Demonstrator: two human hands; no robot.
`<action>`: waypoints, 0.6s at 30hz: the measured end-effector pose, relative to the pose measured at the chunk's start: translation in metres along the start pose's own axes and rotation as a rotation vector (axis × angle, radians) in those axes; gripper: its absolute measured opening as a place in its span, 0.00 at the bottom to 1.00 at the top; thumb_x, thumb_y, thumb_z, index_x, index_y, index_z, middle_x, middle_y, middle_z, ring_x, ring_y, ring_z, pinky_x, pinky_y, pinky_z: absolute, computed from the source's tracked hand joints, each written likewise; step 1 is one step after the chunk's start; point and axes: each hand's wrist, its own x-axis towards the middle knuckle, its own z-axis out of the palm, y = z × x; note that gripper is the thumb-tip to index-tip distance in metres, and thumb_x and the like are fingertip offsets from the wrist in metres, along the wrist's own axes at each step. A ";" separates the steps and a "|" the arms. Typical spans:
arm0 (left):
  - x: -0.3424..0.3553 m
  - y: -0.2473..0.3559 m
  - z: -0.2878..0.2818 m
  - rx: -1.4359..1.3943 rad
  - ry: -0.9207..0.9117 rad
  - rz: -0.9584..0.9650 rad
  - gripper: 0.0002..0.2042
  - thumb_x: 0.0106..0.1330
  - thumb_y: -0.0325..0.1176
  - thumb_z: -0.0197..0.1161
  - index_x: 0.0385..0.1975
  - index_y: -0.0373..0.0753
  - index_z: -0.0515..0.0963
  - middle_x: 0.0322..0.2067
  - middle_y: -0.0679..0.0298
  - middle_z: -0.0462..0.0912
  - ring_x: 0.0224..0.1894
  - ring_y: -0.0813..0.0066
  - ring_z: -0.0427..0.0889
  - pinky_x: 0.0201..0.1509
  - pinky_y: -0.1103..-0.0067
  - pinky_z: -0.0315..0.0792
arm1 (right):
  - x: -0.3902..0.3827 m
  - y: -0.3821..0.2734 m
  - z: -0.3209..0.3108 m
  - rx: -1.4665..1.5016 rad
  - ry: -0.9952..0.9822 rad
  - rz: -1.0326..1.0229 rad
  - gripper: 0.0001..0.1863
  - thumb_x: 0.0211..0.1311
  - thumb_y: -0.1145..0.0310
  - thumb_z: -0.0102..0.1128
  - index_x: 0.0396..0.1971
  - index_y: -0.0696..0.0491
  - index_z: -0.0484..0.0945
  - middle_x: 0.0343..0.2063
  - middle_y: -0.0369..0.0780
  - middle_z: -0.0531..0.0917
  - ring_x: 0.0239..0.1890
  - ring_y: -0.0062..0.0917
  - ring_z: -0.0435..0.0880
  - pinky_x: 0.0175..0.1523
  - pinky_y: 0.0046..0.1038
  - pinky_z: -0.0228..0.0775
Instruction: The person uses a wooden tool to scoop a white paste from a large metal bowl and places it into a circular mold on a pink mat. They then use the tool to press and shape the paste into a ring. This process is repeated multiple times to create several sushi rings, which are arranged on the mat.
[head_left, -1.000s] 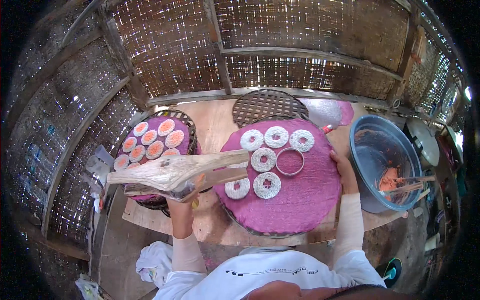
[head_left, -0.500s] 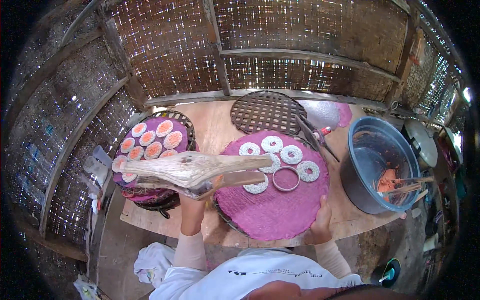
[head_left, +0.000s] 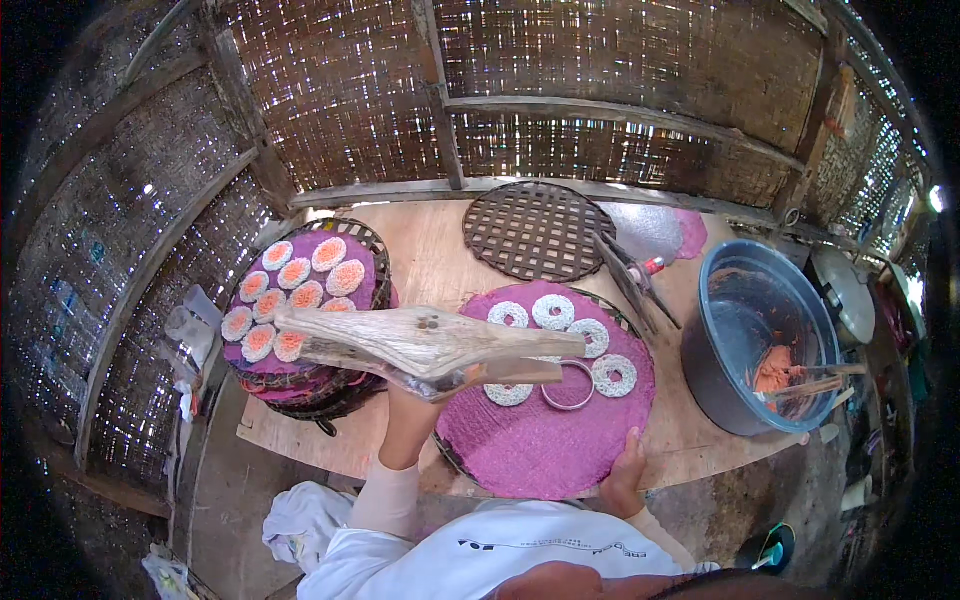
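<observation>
My left hand (head_left: 420,402) is closed on a large two-armed wooden press (head_left: 420,340), held tilted above the table; the press hides most of the fingers. My right hand (head_left: 626,472) grips the near right edge of a round tray (head_left: 450,462) covered with a purple cloth (head_left: 545,450). Several white, grainy rings (head_left: 551,312) of what looks like rice lie toward its far side, some partly under the press. Among them a thin round hoop (head_left: 568,407) rests on the cloth.
At left, a stacked purple-covered tray (head_left: 375,265) bears several white rounds with orange centres (head_left: 328,253). Behind lies an open-weave round rack (head_left: 535,230), with dark tongs (head_left: 630,275) beside it. A grey tub (head_left: 705,365) at right holds orange paste (head_left: 774,370) and wooden sticks.
The cloth-covered tray has turned clockwise and come slightly nearer, my right hand moving left and toward me with its edge. The press has shifted right in my left hand.
</observation>
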 end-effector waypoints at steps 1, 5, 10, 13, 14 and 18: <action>0.000 0.001 0.001 0.017 -0.012 -0.003 0.26 0.41 0.30 0.72 0.42 0.31 0.69 0.39 0.60 0.76 0.39 0.74 0.74 0.46 0.78 0.69 | 0.000 0.002 -0.001 0.011 -0.015 0.003 0.21 0.63 0.57 0.43 0.44 0.61 0.69 0.40 0.42 0.75 0.39 0.28 0.74 0.47 0.30 0.66; -0.001 0.003 0.002 0.125 -0.020 0.109 0.27 0.40 0.32 0.73 0.41 0.31 0.70 0.39 0.59 0.76 0.40 0.71 0.75 0.47 0.77 0.69 | 0.001 -0.006 -0.009 -0.045 -0.152 0.158 0.21 0.63 0.56 0.43 0.44 0.60 0.68 0.40 0.42 0.75 0.40 0.28 0.74 0.48 0.30 0.66; -0.001 -0.006 0.005 0.208 -0.097 0.168 0.31 0.40 0.36 0.73 0.45 0.34 0.68 0.43 0.59 0.74 0.46 0.68 0.72 0.53 0.74 0.64 | -0.009 -0.046 -0.013 -0.048 -0.341 0.418 0.23 0.61 0.52 0.45 0.46 0.56 0.67 0.38 0.41 0.77 0.41 0.28 0.75 0.48 0.32 0.67; -0.004 -0.008 0.002 0.232 -0.148 0.198 0.32 0.41 0.37 0.72 0.47 0.36 0.67 0.46 0.59 0.72 0.49 0.66 0.70 0.56 0.73 0.62 | 0.015 -0.042 -0.035 -0.155 -0.297 0.419 0.25 0.60 0.48 0.44 0.47 0.53 0.67 0.38 0.40 0.78 0.37 0.29 0.78 0.42 0.33 0.72; -0.004 -0.003 0.003 0.225 -0.163 0.212 0.30 0.41 0.37 0.71 0.47 0.36 0.67 0.46 0.58 0.73 0.48 0.65 0.71 0.55 0.73 0.62 | 0.023 -0.045 -0.037 -0.209 -0.341 0.442 0.25 0.60 0.47 0.44 0.47 0.52 0.67 0.37 0.40 0.78 0.35 0.29 0.79 0.39 0.33 0.73; -0.014 0.002 0.001 0.451 -0.148 0.180 0.26 0.44 0.37 0.68 0.44 0.36 0.70 0.43 0.54 0.75 0.47 0.60 0.73 0.54 0.71 0.64 | 0.057 -0.038 -0.045 -0.340 -0.360 0.570 0.24 0.60 0.48 0.42 0.47 0.50 0.67 0.35 0.39 0.80 0.28 0.30 0.80 0.23 0.32 0.73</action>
